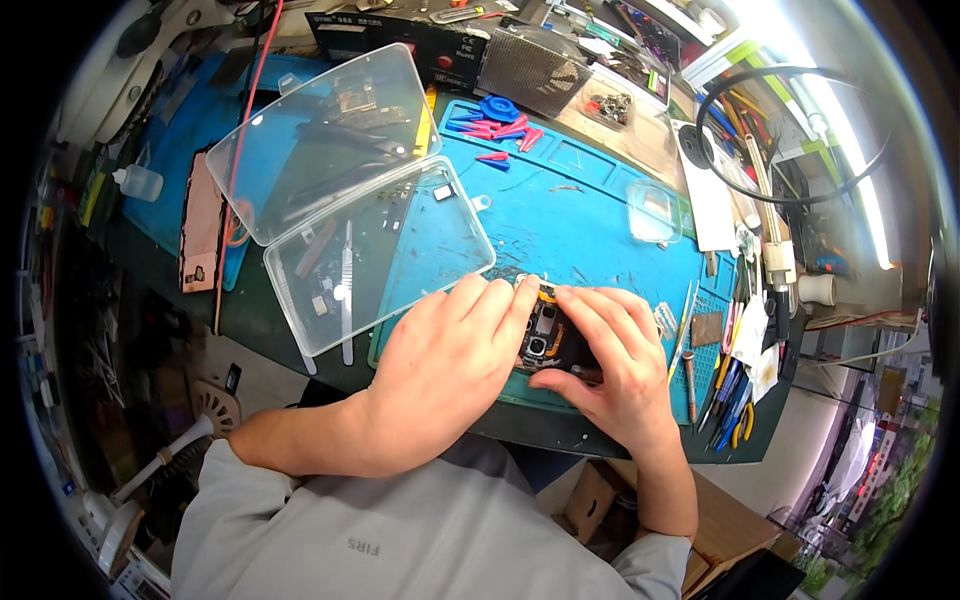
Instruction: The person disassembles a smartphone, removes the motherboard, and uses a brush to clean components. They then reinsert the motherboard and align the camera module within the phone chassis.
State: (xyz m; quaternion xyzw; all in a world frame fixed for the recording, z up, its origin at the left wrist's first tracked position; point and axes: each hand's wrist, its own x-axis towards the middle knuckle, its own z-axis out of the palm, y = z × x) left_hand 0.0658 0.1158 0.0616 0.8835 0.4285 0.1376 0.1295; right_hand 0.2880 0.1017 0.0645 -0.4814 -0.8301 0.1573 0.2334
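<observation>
An opened smartphone (pixel 545 335) with bare dark innards and a camera module is between my hands, over the near edge of the blue mat (pixel 585 225). My left hand (pixel 440 345) is closed at the phone's left side, its fingertips on the far end; its thumb is hidden. With fingers along the far right edge and thumb at the near side, my right hand (pixel 622 365) grips the phone. Left of it lies an open clear plastic box (pixel 380 270), holding small parts. Metal tweezers (pixel 347 285) show at the box.
Red and blue plastic clips (pixel 510 130) lie at the mat's far side. A pinkish phone panel (pixel 203 225) lies left. Pliers and screwdrivers (pixel 735 395) crowd the right edge, near a small clear container (pixel 653 212). A black ring (pixel 790 135) overhangs the far right.
</observation>
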